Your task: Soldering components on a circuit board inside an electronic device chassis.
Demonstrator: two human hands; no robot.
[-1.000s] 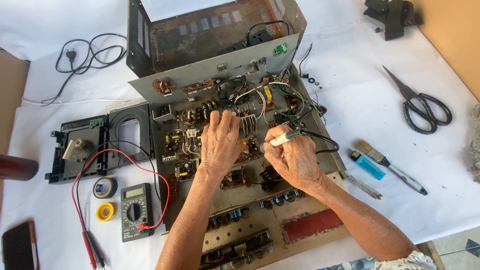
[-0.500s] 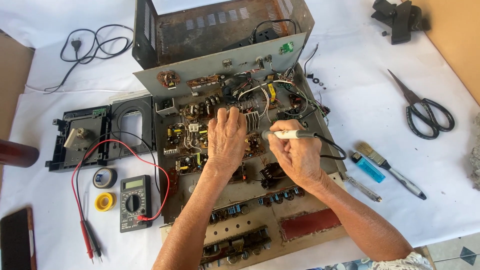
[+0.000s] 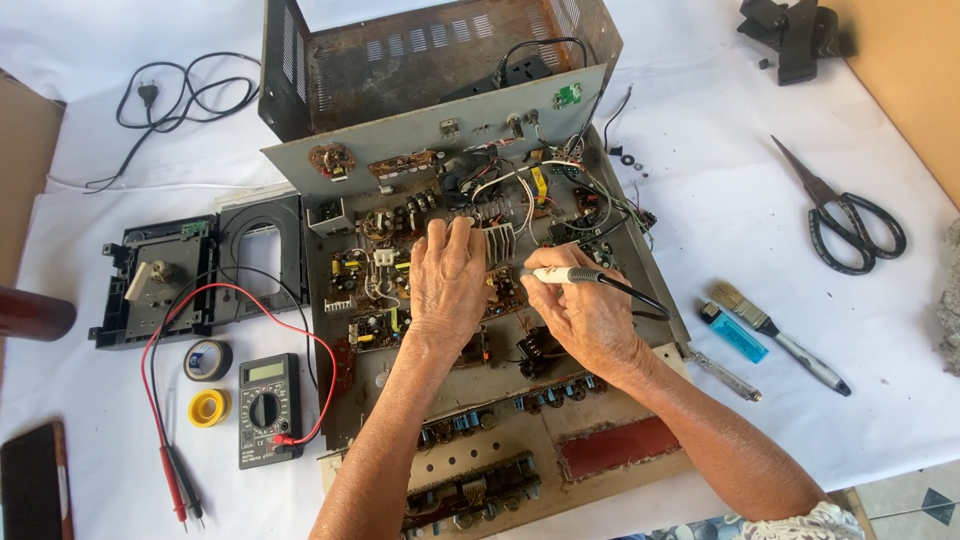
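Currently right hand [image 3: 590,315] pinches soldering iron [image 3: 570,275] pen-style, tip aimed at circuit board [image 3: 400,290] centre beside heat sink [image 3: 498,240]. Left hand [image 3: 447,285] flat on board, fingers loose, grasping nothing. Risks: tip near left fingers, burn; loose wires [image 3: 520,185] close, scorched insulation or solder bridge.

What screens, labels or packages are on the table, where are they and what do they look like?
Multimeter: left of the chassis; dark upright box, small grey screen on top, round dial.
Phone: bottom-left corner; black slab, screen dark.
Lighter: right of the chassis; blue, small pale label.
No packages.
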